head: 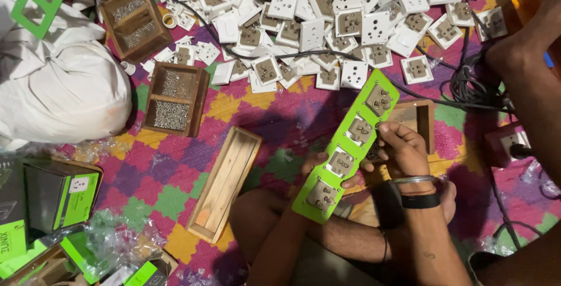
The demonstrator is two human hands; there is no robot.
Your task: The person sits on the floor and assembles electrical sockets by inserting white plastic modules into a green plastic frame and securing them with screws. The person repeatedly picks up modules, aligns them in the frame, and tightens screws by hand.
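At upper centre a large heap of white socket modules (327,17) covers the patterned mat (175,163). Three wooden trays follow: two upper left hold screws (175,98) (135,22), one long tray (225,182) sits empty. At centre, the green strip (346,146) carries four sockets; the left hand (318,162) grips it from beneath, while the right hand (403,146) pinches its edge.
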